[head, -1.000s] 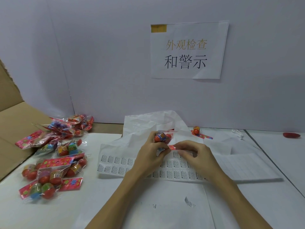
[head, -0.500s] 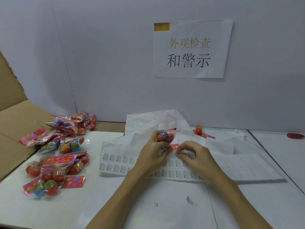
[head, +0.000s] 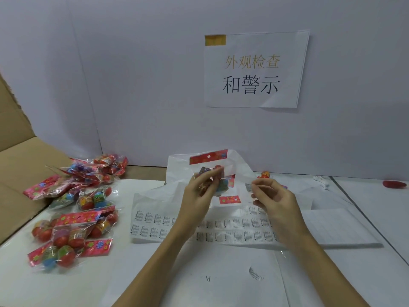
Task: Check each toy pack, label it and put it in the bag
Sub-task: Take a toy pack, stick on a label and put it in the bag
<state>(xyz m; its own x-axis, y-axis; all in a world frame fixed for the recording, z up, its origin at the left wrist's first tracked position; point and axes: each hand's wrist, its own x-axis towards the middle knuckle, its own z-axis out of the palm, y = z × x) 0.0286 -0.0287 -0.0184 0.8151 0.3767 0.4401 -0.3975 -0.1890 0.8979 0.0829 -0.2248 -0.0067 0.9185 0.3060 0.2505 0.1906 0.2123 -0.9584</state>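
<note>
Clear crinkly plastic toy pack with red card header (head: 210, 171), pinched in left hand (head: 200, 191) above tabletop's far-centre edge, could slip. Right hand (head: 274, 196) pinches small white warning label (head: 248, 187); adhesive may fold, landing crooked.

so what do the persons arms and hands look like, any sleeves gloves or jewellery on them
Both arms are bare as far as the frame shows: no sleeves reach the forearms. The left hand and right hand wear no gloves, and no rings, watch or bracelet show on the fingers or wrists. The nails look short and unpainted, though they are small in this view. No markings show on the forearms.
</note>
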